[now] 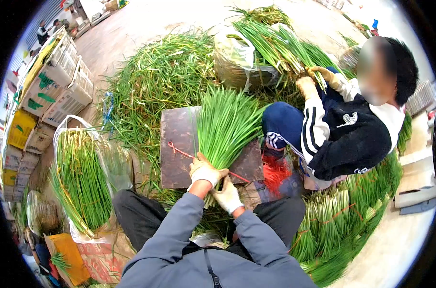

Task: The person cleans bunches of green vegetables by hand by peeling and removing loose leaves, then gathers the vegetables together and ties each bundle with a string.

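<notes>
Floor (102, 43) workspace, board (177, 168) as bench: two-handed grip on greens (227, 127)

Left hand (203, 172) and right hand (227, 196) closed round the stalks, apparently to keep the bunch tight. Leaves fan forward from the grip; board takes their weight. Stalk ends (209, 200) poke out nearer the body. Red tie (182, 151) lies across the board, passing under the bunch

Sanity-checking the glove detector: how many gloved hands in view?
4: left hand and right hand at the green bundle's stem end; lower glove and upper glove of the co-worker. Distant people's hands: too small to tell.
</notes>
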The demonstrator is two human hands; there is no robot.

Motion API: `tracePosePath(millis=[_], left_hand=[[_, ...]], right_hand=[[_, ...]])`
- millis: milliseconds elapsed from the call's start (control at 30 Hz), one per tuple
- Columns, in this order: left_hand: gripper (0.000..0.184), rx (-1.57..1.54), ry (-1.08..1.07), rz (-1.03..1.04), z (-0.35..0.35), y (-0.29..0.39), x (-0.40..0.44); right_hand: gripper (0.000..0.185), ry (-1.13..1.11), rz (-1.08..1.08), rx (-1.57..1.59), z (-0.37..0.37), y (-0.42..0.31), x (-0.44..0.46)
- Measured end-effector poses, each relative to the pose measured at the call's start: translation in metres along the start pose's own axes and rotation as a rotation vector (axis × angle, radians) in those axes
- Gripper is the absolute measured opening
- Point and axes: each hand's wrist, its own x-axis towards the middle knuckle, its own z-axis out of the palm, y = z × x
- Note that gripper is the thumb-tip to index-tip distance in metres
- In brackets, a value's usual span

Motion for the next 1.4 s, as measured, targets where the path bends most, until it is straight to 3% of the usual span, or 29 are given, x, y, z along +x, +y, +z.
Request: tracePosePath(millis=[67,133,267,333,400,467,533,667,867,1000,1133,1233,1300,1400], left_hand=[[0.137,0.052,0.053,0.002,0.008,-0.003,0.002],[0.134,0.031,0.056,-0.008,0.007,-0.001,-0.002],[0.133,0.055,0.076,-0.012,0.012,-0.002,-0.001],[0.133,0.045,0.066,-0.025,0.008,-0.001,-0.003],[0.134,0.045,0.053,-0.017,0.007,-0.002,-0.003],[0.134,0.049,0.021,-0.034,0.007,-0.002,-0.001],[0.134,0.045,0.022,-0.037,0.005,-0.001,-0.003],[0.130,0.059,0.057,-0.019,0.006,-0.003,-0.001],[0.129,0.028,0.022,-0.025,0.003,-0.008,0.000],[0.130,0.021,0.006,-0.007,-0.003,-0.006,0.000],[0.132,0.023,-0.005,-0.019,-0.003,-0.008,-0.001],[0.132,0.034,0.013,-0.020,-0.002,-0.008,-0.001],[0.132,0.036,0.017,-0.018,-0.002,-0.008,-0.002],[0.133,0.033,0.029,-0.021,-0.001,-0.007,-0.004]], right_hand=[[0.084,-0.061,-0.061,0.111,-0.017,0.007,0.004],[0.059,-0.044,-0.028,0.048,-0.029,0.009,0.012],[0.036,0.080,0.046,-0.008,-0.046,0.025,0.026],[0.030,0.237,-0.079,-0.009,-0.072,-0.018,0.038],[0.027,0.195,-0.188,0.282,-0.075,-0.032,0.084],[0.027,0.173,-0.334,0.138,-0.075,-0.053,0.144],[0.025,0.181,-0.332,-0.008,-0.078,-0.103,0.189],[0.025,0.189,-0.400,-0.286,-0.069,-0.131,0.285],[0.034,0.008,-0.105,-0.725,-0.053,-0.121,0.332],[0.037,-0.029,-0.092,-0.614,-0.063,-0.121,0.316],[0.033,0.021,-0.006,-0.166,-0.072,-0.123,0.300],[0.035,0.092,-0.085,-0.025,-0.082,-0.117,0.284],[0.031,0.070,-0.098,0.332,-0.087,-0.111,0.274],[0.023,0.109,-0.233,0.425,-0.092,-0.126,0.234]])
